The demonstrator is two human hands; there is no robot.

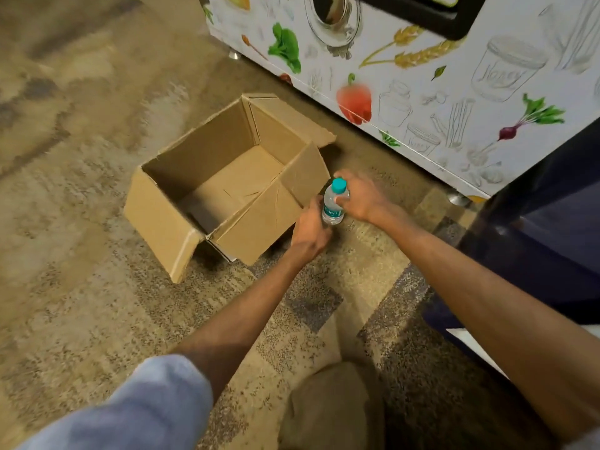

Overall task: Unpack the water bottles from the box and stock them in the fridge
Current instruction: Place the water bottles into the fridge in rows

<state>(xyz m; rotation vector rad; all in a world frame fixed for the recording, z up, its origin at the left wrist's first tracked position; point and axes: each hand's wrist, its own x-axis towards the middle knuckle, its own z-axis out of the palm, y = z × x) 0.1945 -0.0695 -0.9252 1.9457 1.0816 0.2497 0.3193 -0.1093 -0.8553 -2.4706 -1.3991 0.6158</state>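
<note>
A small clear water bottle [334,203] with a teal cap and a teal label stands upright just right of the cardboard box [181,222]. My left hand [310,230] wraps its lower part from the near side. My right hand [360,196] grips its upper part just below the cap. The box lies open on the floor with its flaps spread, and I see no bottles inside it. The fridge [454,102], white with vegetable and jar drawings, stands behind the bottle, and its door looks closed.
Mottled brown carpet [97,287] covers the floor. A dark blue object [545,241] stands at the right, close to my right forearm. My knee [331,407] shows at the bottom middle. The fridge's metal foot [456,199] is near the bottle.
</note>
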